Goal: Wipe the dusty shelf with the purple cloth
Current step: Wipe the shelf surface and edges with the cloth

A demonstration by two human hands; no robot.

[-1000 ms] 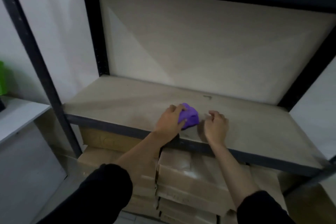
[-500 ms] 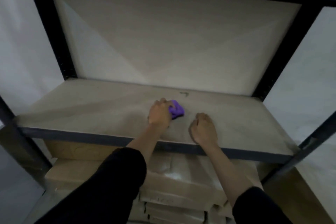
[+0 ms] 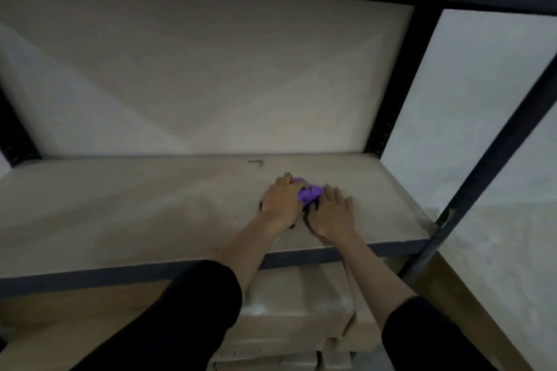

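At nine o'clock of your hands the pale shelf (image 3: pixel 126 214) runs bare to its dark front edge, and no writing can be read anywhere on it; only a small dark mark (image 3: pixel 256 162) sits at twelve o'clock, near the back panel. Below the shelf, at six o'clock, stacked cardboard boxes (image 3: pixel 298 307) lie closed, their contents hidden and any print on them too blurred to read. Your left hand (image 3: pixel 278 205) rests on the shelf with its fingers curled over the purple cloth (image 3: pixel 309 194), gripping the bunched cloth against the board. At three o'clock of the cloth your right hand (image 3: pixel 333 214) lies flat, fingers spread and extended, their tips touching the cloth's edge. Further to three o'clock stands the black upright post (image 3: pixel 388 99).
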